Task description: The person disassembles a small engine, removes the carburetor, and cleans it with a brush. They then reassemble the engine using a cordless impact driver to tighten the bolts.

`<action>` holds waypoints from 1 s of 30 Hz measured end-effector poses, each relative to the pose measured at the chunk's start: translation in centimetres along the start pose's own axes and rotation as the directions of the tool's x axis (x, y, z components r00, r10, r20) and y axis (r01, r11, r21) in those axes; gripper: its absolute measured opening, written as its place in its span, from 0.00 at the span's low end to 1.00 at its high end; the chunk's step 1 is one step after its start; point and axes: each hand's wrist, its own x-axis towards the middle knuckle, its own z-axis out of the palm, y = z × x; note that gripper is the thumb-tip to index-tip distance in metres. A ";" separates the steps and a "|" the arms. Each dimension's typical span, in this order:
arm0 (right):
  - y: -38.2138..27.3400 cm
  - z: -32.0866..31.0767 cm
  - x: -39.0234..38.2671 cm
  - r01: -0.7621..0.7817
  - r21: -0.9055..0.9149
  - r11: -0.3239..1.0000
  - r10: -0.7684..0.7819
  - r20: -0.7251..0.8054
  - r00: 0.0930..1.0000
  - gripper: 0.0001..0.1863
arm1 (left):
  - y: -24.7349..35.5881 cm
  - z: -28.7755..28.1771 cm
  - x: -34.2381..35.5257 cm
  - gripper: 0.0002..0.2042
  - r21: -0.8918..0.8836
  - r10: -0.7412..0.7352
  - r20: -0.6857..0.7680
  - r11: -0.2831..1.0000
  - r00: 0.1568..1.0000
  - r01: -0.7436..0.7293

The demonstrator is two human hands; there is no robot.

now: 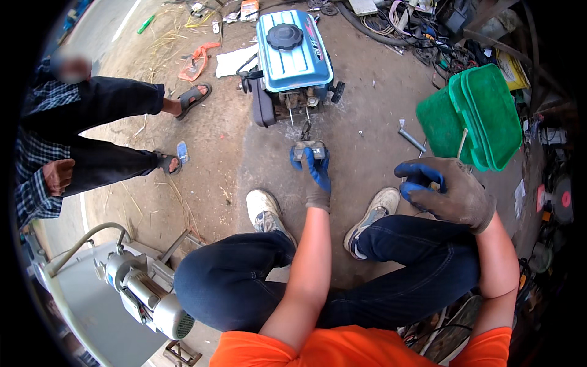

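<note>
Here, left hand: gloved in grey with blue-coated fingers, the hand (317, 177) grips a small grey metal block (310, 148), its fingers closed around the sides.
Metal block: held above the floor (348, 153), just short of the near end of the generator (293, 58), between the person and that machine.
Right hand: gloved alike, the right hand (449, 189) hovers over the right knee with its fingers curled; a small yellowish patch shows between them, but I cannot tell whether they grip anything.
Generator: blue tank on top, black round cap (285, 37), dark muffler-like box (263, 105) at its left, two thin rods jutting toward the person.
Green containers: tilted together, the green containers (441, 122) stand right of the generator, beyond the right hand.
Metal tube: the tube (412, 140) lies on the floor just left of them.
Left side: another person in dark trousers (116, 104) and sandals; nearer, a machine with a silvery motor (174, 315).
Upper right: tangled cables (388, 24).
</note>
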 end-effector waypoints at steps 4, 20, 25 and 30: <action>0.6 0.2 0.8 -0.036 -0.032 0.999 0.037 0.020 0.999 0.22 | -0.1 -1.8 -0.5 0.24 -0.116 -0.093 0.082 0.988 0.992 0.102; 2.0 0.7 2.2 0.098 0.010 0.995 -0.098 0.093 0.991 0.23 | 4.3 4.0 -3.2 0.49 -0.363 -0.317 0.613 0.700 0.724 0.615; 2.3 2.4 3.3 0.058 0.095 0.994 -0.060 0.019 0.998 0.24 | 4.5 4.6 -3.5 0.52 -0.328 -0.311 0.637 0.718 0.705 0.613; 3.0 4.2 8.2 0.193 -0.094 0.977 -0.202 -0.102 0.974 0.29 | 4.8 4.6 -3.6 0.52 -0.302 -0.330 0.569 0.769 0.754 0.564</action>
